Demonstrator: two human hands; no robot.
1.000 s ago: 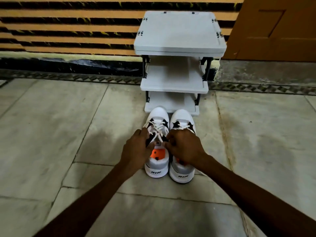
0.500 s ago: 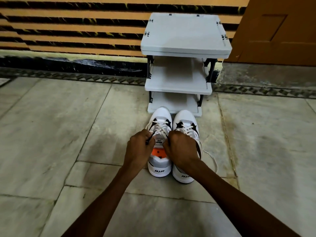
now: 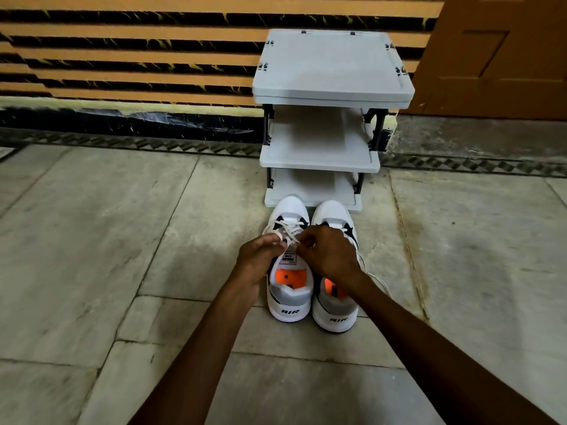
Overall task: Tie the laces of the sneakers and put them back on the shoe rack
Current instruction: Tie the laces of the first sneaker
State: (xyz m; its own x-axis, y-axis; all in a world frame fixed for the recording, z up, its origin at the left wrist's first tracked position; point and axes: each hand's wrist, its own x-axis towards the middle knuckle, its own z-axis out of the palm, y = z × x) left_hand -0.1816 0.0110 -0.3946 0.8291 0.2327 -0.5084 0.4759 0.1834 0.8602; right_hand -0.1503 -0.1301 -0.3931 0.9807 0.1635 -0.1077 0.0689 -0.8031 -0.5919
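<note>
Two white sneakers with orange insoles stand side by side on the floor, heels toward me: the left sneaker (image 3: 290,302) and the right sneaker (image 3: 336,311). My left hand (image 3: 260,256) and my right hand (image 3: 329,253) meet over the left sneaker's tongue, each pinching its white lace (image 3: 287,230). A loose lace (image 3: 376,279) of the right sneaker trails on the floor at its right side. The grey three-tier shoe rack (image 3: 319,154) stands just beyond the toes, against the wall.
Stone floor tiles (image 3: 122,240) spread all around the shoes. Behind the rack there is a striped orange and black wall (image 3: 138,56), and a brown wooden door (image 3: 497,56) at the right.
Both hands have shifted over the left sneaker's laces and the fingers now pinch the lace ends. The right sneaker's loose lace has come into view at the right.
</note>
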